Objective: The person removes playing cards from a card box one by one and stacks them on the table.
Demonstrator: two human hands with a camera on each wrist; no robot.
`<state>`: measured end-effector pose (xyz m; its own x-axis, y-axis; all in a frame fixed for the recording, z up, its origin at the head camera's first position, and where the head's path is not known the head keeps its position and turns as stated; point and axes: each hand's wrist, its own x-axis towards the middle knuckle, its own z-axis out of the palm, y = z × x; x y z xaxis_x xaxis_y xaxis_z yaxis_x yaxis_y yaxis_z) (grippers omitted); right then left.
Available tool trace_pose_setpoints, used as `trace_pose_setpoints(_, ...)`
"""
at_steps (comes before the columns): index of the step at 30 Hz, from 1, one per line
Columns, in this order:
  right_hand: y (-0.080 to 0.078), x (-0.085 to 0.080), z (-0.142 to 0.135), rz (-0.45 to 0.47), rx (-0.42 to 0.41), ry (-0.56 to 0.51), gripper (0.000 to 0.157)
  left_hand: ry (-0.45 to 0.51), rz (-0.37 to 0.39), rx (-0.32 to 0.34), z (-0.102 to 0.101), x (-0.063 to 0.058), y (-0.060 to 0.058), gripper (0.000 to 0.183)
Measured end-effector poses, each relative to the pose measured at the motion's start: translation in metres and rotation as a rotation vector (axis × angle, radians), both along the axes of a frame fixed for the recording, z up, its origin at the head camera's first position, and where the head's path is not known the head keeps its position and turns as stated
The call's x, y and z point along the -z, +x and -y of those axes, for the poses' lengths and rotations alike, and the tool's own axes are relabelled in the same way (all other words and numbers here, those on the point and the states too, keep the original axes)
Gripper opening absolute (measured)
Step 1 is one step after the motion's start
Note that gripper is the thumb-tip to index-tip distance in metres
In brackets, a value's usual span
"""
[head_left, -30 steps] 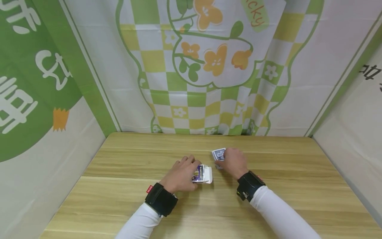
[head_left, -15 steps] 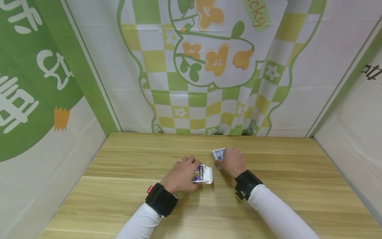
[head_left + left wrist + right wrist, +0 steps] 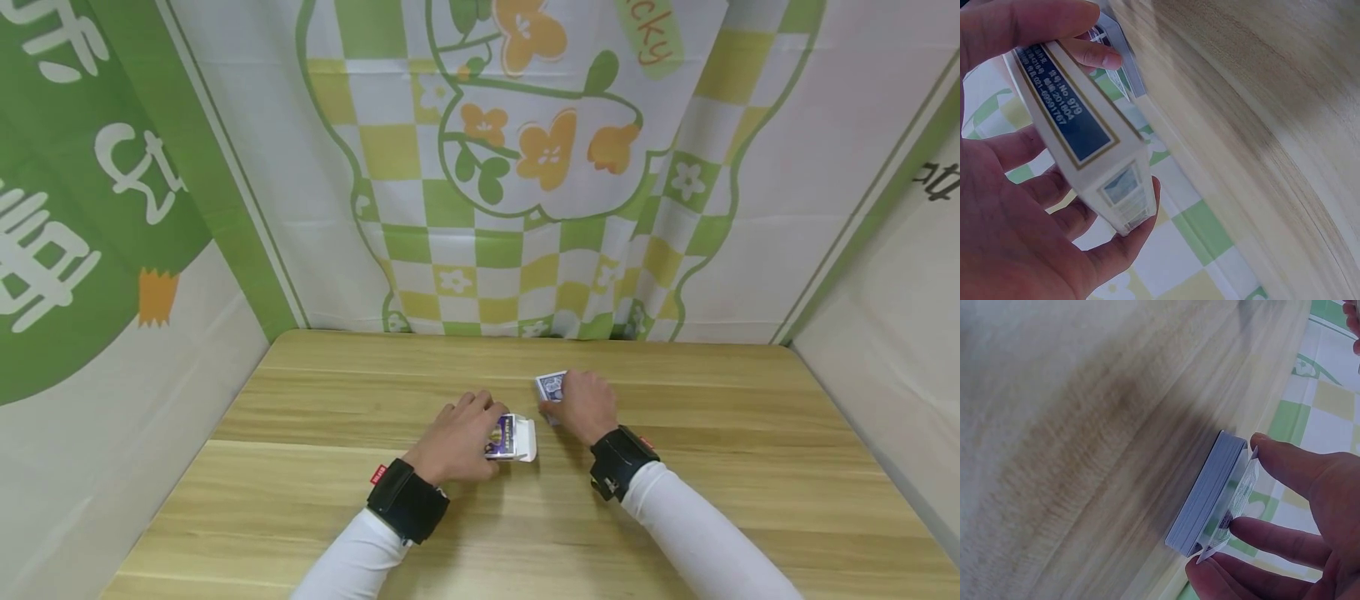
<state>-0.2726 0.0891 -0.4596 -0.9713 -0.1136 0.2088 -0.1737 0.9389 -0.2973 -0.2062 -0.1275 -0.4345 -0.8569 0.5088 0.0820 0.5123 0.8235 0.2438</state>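
Observation:
My left hand (image 3: pixel 453 437) grips a small card box (image 3: pixel 501 437), thumb on one side and fingers on the other. The box has a purple picture on top, and its white end flap stands open toward the right. In the left wrist view, a dark blue printed panel with gold edging runs along the box side (image 3: pixel 1066 103). My right hand (image 3: pixel 588 406) is at a deck of playing cards (image 3: pixel 1207 494) with blue-patterned backs, lying on the table. Its thumb and fingers pinch a bowed playing card (image 3: pixel 1238 503) by opposite ends, lifted slightly off the stack.
The wooden table (image 3: pixel 337 375) reaches back to a checked, flowered curtain (image 3: pixel 540 275). Printed cloth walls stand at the left (image 3: pixel 225 333) and right (image 3: pixel 885 308). Both wrists wear black bands, the left one (image 3: pixel 407 502) near the table's front.
My right wrist has shifted slightly left while its fingers stay at the deck. The left hand keeps its grip on the card box, and the head view has drifted a little.

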Motion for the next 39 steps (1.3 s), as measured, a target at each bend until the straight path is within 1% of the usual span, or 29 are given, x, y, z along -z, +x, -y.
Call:
trace_pose_setpoints(7,-0.0009,0.0017,0.0006,0.004,0.004,0.012,0.048,-0.006,0.0,0.001,0.0004,-0.0001,0.0001,0.07)
trace_pose_setpoints(17,-0.0005,0.0009,0.0019,0.029,0.005,-0.016,0.046,-0.01,0.001,-0.002,0.0005,-0.0011,0.001,0.071)
trace_pose_setpoints(27,-0.0009,0.0032,0.0029,0.022,0.023,-0.015,0.046,0.005,0.002,-0.004,0.0,0.0,0.0006,0.069)
trace_pose_setpoints(39,-0.0006,0.0031,0.0033,0.039,0.028,-0.011,0.046,0.01,0.01,-0.003,-0.0003,0.0002,0.0007,0.071)
